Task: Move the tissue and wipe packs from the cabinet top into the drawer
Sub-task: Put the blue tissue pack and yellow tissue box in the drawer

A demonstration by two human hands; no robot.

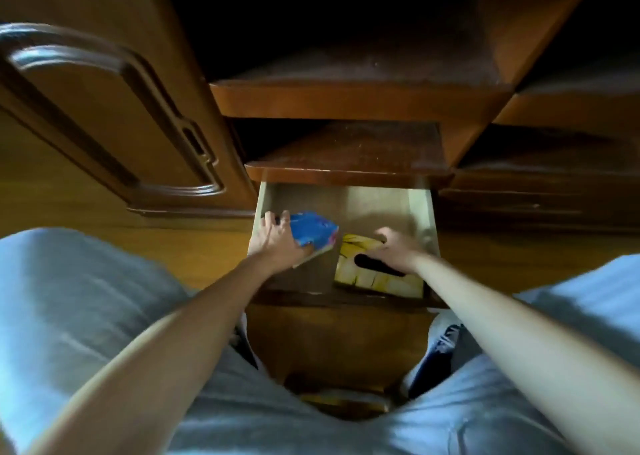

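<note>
The drawer (pixel 420 208) is pulled out below the cabinet top (pixel 349 156). My left hand (pixel 277 240) grips a blue pack (pixel 311 229) and holds it tilted over the drawer's left side. A yellow tissue box (pixel 374 278) with a dark oval slot lies flat in the drawer's right half. My right hand (pixel 394 250) rests on the box's far end with its fingers curled over it. The cabinet top above the drawer looks bare.
A carved wooden door (pixel 114 108) stands to the left of the drawer. More dark drawers (pixel 533 191) are on the right. My knees in grey trousers (pixel 86 298) flank the drawer front. The floor is yellow wood.
</note>
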